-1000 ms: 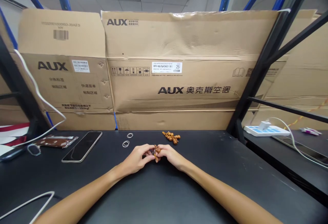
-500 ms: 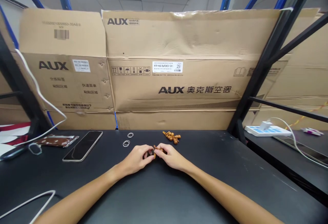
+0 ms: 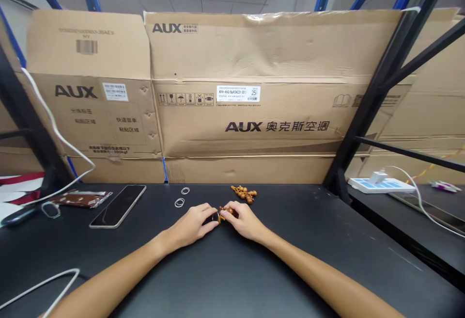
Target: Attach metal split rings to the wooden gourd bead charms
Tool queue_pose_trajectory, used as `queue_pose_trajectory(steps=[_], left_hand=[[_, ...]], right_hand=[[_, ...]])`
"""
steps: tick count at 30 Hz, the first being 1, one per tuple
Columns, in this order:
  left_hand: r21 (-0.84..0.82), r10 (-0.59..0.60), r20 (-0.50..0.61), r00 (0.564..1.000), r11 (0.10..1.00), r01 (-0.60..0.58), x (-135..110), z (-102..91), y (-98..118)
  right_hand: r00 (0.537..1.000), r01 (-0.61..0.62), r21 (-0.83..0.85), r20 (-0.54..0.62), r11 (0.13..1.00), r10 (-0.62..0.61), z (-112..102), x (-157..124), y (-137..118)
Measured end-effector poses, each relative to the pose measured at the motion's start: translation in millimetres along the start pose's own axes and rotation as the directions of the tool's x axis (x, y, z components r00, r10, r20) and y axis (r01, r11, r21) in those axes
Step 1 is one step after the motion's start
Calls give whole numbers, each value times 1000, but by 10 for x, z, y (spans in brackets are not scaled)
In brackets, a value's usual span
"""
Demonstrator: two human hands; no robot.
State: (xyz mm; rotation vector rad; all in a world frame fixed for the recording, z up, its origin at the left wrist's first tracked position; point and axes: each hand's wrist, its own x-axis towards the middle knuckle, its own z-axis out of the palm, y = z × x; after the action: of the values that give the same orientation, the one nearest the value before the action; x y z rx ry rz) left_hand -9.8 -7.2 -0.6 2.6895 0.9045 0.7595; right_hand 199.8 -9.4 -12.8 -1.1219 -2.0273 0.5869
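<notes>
Both hands meet at mid-table, fingertips nearly touching. My left hand [image 3: 196, 222] pinches a metal split ring [image 3: 215, 216], partly covered by its fingers. My right hand [image 3: 244, 219] is closed on a brown beaded charm [image 3: 228, 210], whose beads and cord end show between the hands. The charm's cord end is at the ring; whether it passes through cannot be made out. Just behind my right hand lies a second brown beaded charm [image 3: 244, 193]. Two loose rings, a nearer ring [image 3: 179, 202] and a farther ring [image 3: 185, 191], lie beyond my left hand.
A phone [image 3: 118, 206] lies on the black table [image 3: 225, 269] at left, by a brown packet [image 3: 83, 198] and a white cable [image 3: 54, 279]. Large cardboard boxes [image 3: 276, 66] stand along the back. A black metal post [image 3: 358, 124] and a power strip [image 3: 394, 186] are at right.
My left fingers have opened slightly around the ring, so more of it shows. My right hand has shifted a little, and more of the charm's beads are visible.
</notes>
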Motion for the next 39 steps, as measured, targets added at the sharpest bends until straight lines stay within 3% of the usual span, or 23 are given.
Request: queue_pose_trajectory(steps=[11,15,19,23,28,31,36,39], left_hand=[[-102,54,104,993,994,-43,16,-51,37],[-85,41,84,996,996,-33,13,-51,37],[-11,-7,35,999,1000,8,1,-38,40],[51,-10,17,1000,999,9,-6,-39,63],[128,3,9,1000,992,-4,-8,-41,77],[156,12,10,1000,988,-14,-8,-42,76],[176,13,4,1000,984,-13,-11,-46,87],[214,-9,-17,1000,977,12,-11,-34,96]], right_hand=[[999,-25,-106,-32,994,22,16,24,2],[997,-37,-143,-66,989,28,18,37,85],[986,-1,-217,-161,976,-35,-13,28,137],[957,56,-401,-239,915,-163,-44,-9,73],[958,100,-598,-159,795,-240,-23,-45,43],[952,81,-648,-174,758,-251,4,-50,70],[964,65,-673,-149,736,-221,22,-48,72],[979,89,-633,-86,769,-184,8,-52,57]])
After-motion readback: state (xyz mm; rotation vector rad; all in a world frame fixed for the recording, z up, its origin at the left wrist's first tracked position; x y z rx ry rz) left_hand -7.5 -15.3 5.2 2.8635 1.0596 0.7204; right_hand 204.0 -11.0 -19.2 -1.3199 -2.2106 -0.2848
